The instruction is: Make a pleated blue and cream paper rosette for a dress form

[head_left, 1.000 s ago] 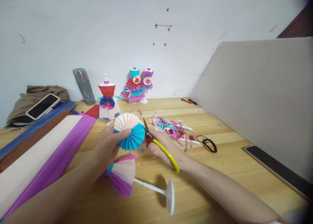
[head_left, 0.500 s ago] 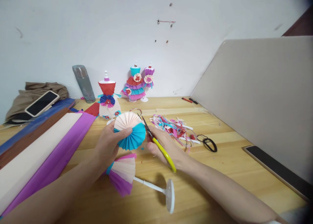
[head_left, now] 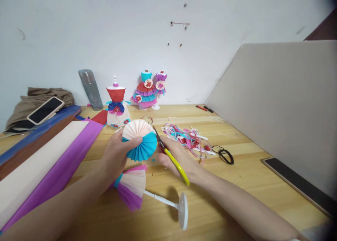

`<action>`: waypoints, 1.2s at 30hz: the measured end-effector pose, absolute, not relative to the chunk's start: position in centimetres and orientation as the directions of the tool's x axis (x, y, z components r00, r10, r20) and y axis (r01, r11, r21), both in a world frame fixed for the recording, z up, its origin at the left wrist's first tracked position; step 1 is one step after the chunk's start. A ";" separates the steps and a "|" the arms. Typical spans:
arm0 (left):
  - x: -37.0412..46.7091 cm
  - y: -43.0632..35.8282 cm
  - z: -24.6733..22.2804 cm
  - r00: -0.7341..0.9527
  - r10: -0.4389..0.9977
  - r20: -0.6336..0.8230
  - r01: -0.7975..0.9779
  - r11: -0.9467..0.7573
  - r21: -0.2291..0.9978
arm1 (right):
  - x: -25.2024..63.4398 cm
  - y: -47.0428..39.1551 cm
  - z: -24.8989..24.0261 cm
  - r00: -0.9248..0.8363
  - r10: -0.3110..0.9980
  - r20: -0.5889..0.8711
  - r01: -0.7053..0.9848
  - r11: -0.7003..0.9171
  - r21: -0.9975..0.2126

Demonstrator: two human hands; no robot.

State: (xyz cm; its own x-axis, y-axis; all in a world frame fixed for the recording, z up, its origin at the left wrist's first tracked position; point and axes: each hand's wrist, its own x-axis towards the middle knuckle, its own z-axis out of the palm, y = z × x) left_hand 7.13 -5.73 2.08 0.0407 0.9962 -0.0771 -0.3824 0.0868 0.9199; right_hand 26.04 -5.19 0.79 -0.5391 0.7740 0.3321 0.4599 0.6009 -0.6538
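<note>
Wooden table point(head_left: 252, 167): paper scraps point(head_left: 186, 139), black band point(head_left: 231, 159), toppled dress stand point(head_left: 133, 190).

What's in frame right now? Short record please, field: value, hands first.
left hand: holds pleated paper disc, cream and blue, thumb on its front
right hand: holds yellow-handled scissors, blades at the disc's edge; contact unclear
near side: dress form with purple-and-cream skirt, lying on its side
left side: long paper sheets; phone; brown cloth
back: bottle; three standing dress forms
right of center: paper scraps; black band
surface: wooden table
</note>
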 end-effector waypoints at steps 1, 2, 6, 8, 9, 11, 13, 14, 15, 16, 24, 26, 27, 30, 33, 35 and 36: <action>7.1 -5.7 2.1 0.040 0.996 -0.080 -0.380 0.089 0.921 | 26.0 -5.2 0.7 -0.538 0.774 0.335 0.460 0.602 -0.653; 7.2 -5.7 2.2 0.036 0.996 -0.080 -0.379 0.088 0.921 | 26.0 -5.1 0.6 -0.537 0.774 0.335 0.460 0.602 -0.653; 7.2 -5.8 2.3 0.024 0.997 -0.073 -0.361 0.077 0.930 | 26.0 -5.0 0.5 -0.534 0.776 0.336 0.459 0.600 -0.655; 7.2 -5.8 2.3 0.028 0.998 -0.062 -0.343 0.068 0.937 | 26.0 -5.0 0.6 -0.536 0.776 0.331 0.466 0.600 -0.651; 7.2 -5.8 2.3 0.031 0.998 -0.057 -0.336 0.064 0.940 | 26.0 -5.0 0.6 -0.535 0.778 0.330 0.469 0.598 -0.649; 7.2 -5.9 2.3 0.036 0.998 -0.049 -0.328 0.058 0.943 | 26.1 -5.1 0.7 -0.529 0.782 0.329 0.477 0.595 -0.647; 7.1 -5.9 2.4 0.039 0.998 -0.047 -0.326 0.057 0.944 | 26.1 -5.1 0.7 -0.523 0.789 0.322 0.489 0.587 -0.645; 7.1 -5.8 2.4 0.039 0.998 -0.049 -0.325 0.059 0.944 | 26.1 -5.2 0.6 -0.521 0.792 0.318 0.496 0.584 -0.643; 7.1 -5.8 2.4 0.038 0.998 -0.052 -0.322 0.061 0.945 | 26.1 -5.2 0.6 -0.521 0.795 0.311 0.504 0.581 -0.639; 7.1 -5.8 2.5 0.037 0.998 -0.056 -0.318 0.065 0.946 | 26.2 -5.2 0.6 -0.520 0.798 0.304 0.515 0.577 -0.635; 7.1 -5.9 3.1 0.055 0.997 -0.054 -0.306 0.068 0.950 | 26.2 -5.4 0.7 -0.518 0.809 0.278 0.543 0.562 -0.624; 7.0 -5.9 3.1 0.048 0.998 -0.048 -0.308 0.061 0.949 | 26.2 -5.5 0.7 -0.515 0.814 0.268 0.543 0.552 -0.633; 7.0 -5.9 3.0 0.048 0.998 -0.049 -0.307 0.062 0.950 | 26.2 -5.5 0.7 -0.512 0.818 0.262 0.546 0.546 -0.636; 6.9 -5.8 2.8 0.051 0.997 -0.052 -0.291 0.064 0.955 | 26.2 -5.6 0.6 -0.506 0.825 0.249 0.559 0.535 -0.634; 6.8 -5.7 2.7 0.054 0.998 -0.040 -0.286 0.054 0.957 | 26.2 -5.7 0.5 -0.503 0.832 0.236 0.570 0.524 -0.632; 6.7 -5.7 2.6 0.056 0.998 -0.037 -0.274 0.051 0.960 | 26.2 -5.7 0.4 -0.495 0.838 0.228 0.578 0.514 -0.634; 6.6 -5.7 2.5 0.057 0.998 -0.037 -0.267 0.051 0.962 | 26.2 -5.7 0.3 -0.492 0.839 0.231 0.578 0.514 -0.634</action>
State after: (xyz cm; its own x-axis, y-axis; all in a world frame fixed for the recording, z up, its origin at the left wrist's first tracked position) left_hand 6.64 -5.67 2.53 0.0566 0.9977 -0.0366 -0.2669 0.0505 0.9624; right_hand 26.15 -5.69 0.27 -0.4924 0.8390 0.2314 0.5781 0.5140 -0.6337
